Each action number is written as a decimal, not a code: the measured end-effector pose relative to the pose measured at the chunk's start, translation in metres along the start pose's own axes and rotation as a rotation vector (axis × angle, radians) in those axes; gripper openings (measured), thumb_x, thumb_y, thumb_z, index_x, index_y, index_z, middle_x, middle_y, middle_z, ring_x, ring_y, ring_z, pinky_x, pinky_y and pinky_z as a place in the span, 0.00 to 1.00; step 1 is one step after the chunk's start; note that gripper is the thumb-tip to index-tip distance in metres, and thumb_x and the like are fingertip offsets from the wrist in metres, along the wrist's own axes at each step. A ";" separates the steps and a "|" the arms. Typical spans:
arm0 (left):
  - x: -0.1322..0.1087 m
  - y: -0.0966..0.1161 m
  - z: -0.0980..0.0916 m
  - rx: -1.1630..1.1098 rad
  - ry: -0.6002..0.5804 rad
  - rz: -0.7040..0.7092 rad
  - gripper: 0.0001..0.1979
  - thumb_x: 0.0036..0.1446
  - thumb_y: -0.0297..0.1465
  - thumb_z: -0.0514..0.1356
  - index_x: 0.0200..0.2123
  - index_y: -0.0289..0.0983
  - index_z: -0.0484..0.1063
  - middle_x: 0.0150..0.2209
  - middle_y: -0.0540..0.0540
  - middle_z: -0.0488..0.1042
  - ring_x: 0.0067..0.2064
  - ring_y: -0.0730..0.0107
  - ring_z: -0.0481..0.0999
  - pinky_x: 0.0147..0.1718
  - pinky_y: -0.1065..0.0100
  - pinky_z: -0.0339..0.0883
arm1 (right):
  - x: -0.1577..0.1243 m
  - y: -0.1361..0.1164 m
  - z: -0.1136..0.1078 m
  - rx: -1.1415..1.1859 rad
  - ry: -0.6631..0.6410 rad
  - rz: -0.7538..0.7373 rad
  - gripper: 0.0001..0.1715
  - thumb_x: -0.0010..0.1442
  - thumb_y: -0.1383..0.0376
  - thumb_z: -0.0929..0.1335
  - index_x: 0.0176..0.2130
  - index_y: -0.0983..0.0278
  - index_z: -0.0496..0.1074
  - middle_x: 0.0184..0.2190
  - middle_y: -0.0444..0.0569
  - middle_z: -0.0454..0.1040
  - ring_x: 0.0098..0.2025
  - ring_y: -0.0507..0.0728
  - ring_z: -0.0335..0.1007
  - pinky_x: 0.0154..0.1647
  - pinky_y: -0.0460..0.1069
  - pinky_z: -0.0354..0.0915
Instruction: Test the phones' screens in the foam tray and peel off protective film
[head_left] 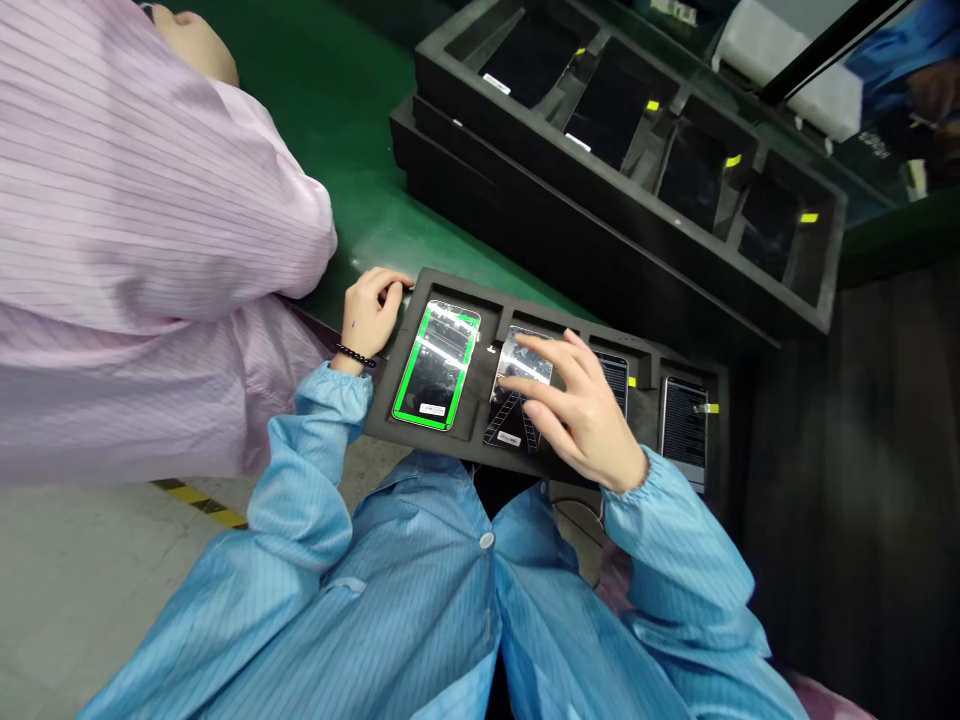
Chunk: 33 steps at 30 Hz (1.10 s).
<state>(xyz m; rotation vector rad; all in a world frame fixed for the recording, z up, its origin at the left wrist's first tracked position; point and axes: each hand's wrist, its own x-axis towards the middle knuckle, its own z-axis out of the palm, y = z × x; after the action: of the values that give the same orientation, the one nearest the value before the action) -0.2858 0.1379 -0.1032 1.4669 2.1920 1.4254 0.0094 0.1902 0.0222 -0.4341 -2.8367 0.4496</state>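
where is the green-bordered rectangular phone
Left of centre in the head view, the green-bordered phone lies in the leftmost compartment of the near dark foam tray, right of the left hand.

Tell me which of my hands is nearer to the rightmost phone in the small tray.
Right. Your right hand is just left of the rightmost phone, fingers over the second phone from the left; your left hand is by the tray's left end.

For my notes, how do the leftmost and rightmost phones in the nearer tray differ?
The leftmost phone shows a bright green border; the rightmost phone shows text-like lines. The rightmost phone has a yellow tab; the leftmost phone shows none. Both lie screen up in the same dark tray.
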 end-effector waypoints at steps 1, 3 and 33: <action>0.000 0.000 0.000 0.001 0.003 0.001 0.12 0.62 0.29 0.53 0.34 0.40 0.77 0.36 0.47 0.79 0.39 0.65 0.74 0.41 0.65 0.66 | -0.005 -0.002 0.006 -0.002 -0.018 -0.016 0.20 0.72 0.60 0.60 0.52 0.59 0.78 0.66 0.54 0.66 0.63 0.65 0.64 0.72 0.71 0.50; 0.000 0.000 0.000 0.003 0.008 0.004 0.12 0.62 0.28 0.53 0.34 0.40 0.78 0.36 0.47 0.79 0.39 0.65 0.74 0.41 0.64 0.66 | -0.008 -0.009 0.025 -0.005 -0.079 -0.092 0.19 0.72 0.59 0.61 0.51 0.59 0.78 0.66 0.54 0.66 0.63 0.64 0.65 0.73 0.70 0.49; -0.059 0.063 -0.021 -0.084 -0.260 -0.086 0.31 0.68 0.46 0.49 0.68 0.37 0.56 0.68 0.37 0.61 0.70 0.56 0.59 0.70 0.52 0.51 | -0.049 0.044 0.019 -0.191 0.109 0.415 0.22 0.74 0.59 0.58 0.54 0.60 0.76 0.66 0.57 0.66 0.64 0.66 0.63 0.70 0.72 0.52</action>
<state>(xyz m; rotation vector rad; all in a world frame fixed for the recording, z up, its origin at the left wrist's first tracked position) -0.2267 0.0835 -0.0653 1.4216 1.9879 1.2077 0.0609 0.2088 -0.0189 -1.0597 -2.6887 0.2162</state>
